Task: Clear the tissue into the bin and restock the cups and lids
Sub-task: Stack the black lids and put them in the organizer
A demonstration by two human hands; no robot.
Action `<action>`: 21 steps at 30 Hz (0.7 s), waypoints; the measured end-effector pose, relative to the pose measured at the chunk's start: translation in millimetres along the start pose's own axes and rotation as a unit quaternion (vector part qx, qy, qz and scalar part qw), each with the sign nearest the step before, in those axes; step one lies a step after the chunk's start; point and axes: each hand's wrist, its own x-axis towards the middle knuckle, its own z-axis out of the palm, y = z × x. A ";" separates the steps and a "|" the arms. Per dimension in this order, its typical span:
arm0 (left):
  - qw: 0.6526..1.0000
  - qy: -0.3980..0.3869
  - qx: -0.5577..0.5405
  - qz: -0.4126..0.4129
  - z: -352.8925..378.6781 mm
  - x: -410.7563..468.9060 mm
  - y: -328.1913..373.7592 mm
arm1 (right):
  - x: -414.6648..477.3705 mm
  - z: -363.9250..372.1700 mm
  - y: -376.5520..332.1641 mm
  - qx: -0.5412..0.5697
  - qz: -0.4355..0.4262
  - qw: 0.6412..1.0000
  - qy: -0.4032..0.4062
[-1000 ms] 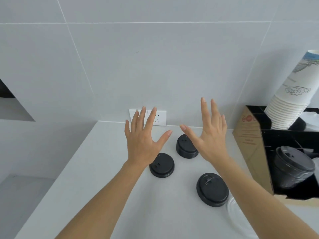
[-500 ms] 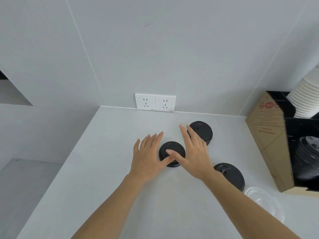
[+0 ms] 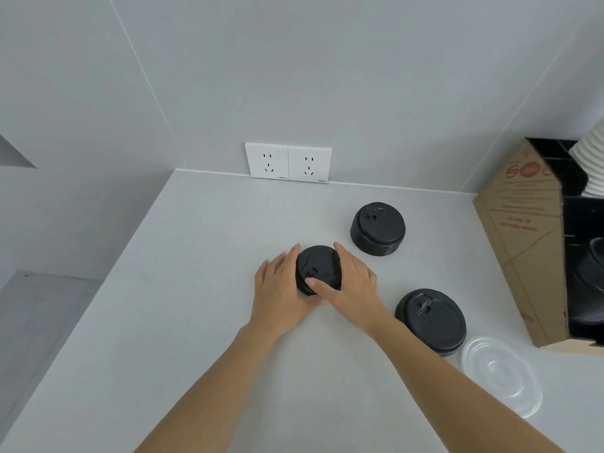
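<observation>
Three low stacks of black cup lids sit on the white counter (image 3: 163, 322). The middle stack of black lids (image 3: 318, 264) is clasped from both sides: my left hand (image 3: 281, 289) cups its left edge and my right hand (image 3: 351, 284) wraps its right edge, thumb across the front. A taller stack of black lids (image 3: 378, 227) stands behind to the right. A wider stack of black lids (image 3: 431, 320) lies beside my right forearm. A clear plastic lid (image 3: 501, 374) lies flat near the front right. White paper cups (image 3: 591, 158) show at the right edge.
A brown cardboard organiser (image 3: 519, 237) with black compartments stands at the right, with more dark lids inside. A double wall socket (image 3: 288, 162) sits on the back wall just above the counter. The counter's left edge drops to a lower ledge.
Both hands came down from a raised, spread pose to the counter and closed around the middle stack of lids. The view tilted downward.
</observation>
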 end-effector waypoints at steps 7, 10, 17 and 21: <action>0.997 0.038 -0.059 0.036 -2.8 -1.7 27.5 | -12.0 -34.0 -2.2 0.049 -0.014 0.998 0.027; 0.994 0.035 -0.086 0.061 -2.7 -3.2 52.7 | -20.9 -56.5 0.3 0.046 -0.011 0.998 0.048; 0.990 0.000 -0.107 0.092 22.2 -6.7 97.7 | -50.5 -101.4 20.8 0.082 0.024 0.991 0.101; 0.988 -0.022 -0.101 0.118 41.3 -12.5 114.5 | -65.1 -114.3 44.2 0.142 0.071 0.980 0.123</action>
